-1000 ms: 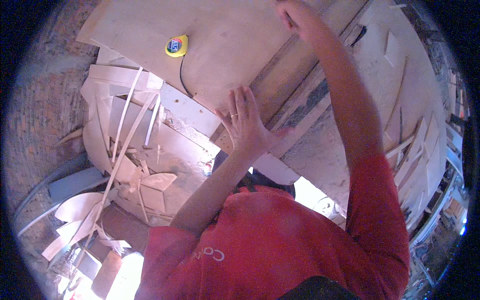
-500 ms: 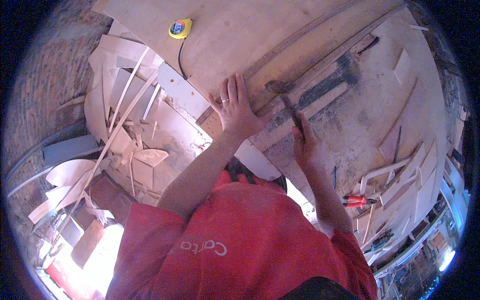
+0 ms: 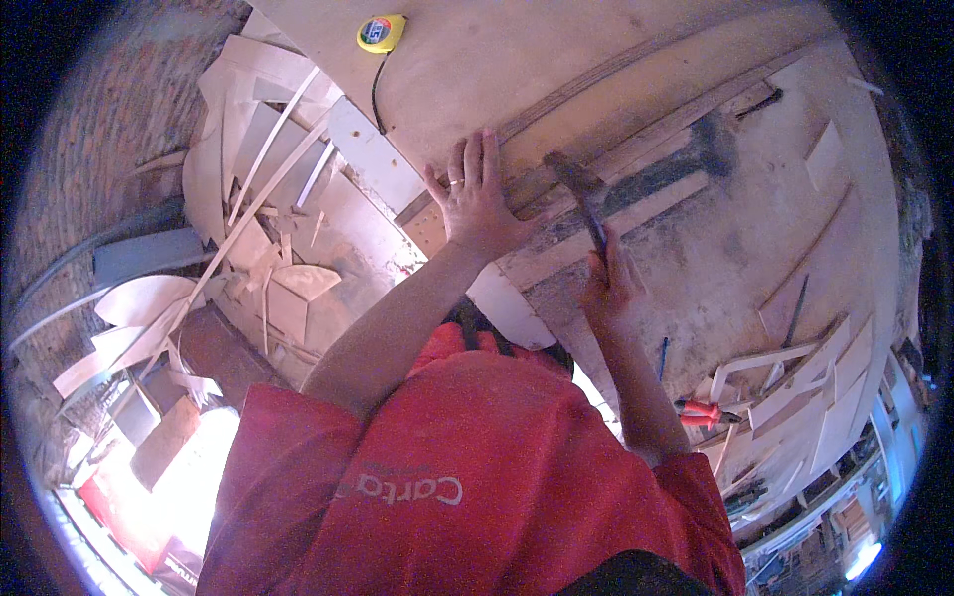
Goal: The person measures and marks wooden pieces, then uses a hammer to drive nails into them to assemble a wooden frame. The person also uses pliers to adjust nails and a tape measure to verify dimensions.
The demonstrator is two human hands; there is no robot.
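Note:
My right hand point(image 3: 614, 281) is wrapped round the handle of a hammer point(image 3: 578, 189), whose dark head is over a long wooden strip. My left hand point(image 3: 477, 207) lies flat with fingers spread, pressing on the near end of the boards. Beneath it a long wooden strip point(image 3: 636, 149) runs away to the upper right along a wide wooden panel point(image 3: 477, 60). Whether the hammer head touches the wood I cannot tell. Any nail under it is too small to make out.
A yellow tape measure point(image 3: 382, 34) rests on the panel at the top. Red-handled pliers point(image 3: 700, 412) lie on the worktable at right, beside thin wood offcuts point(image 3: 825, 387). Scrap wood pieces point(image 3: 288, 298) and long strips are heaped at left.
The hammer in my right hand has changed its tilt, and its head has shifted a little. My left hand keeps its place on the boards. The whole view has shifted slightly.

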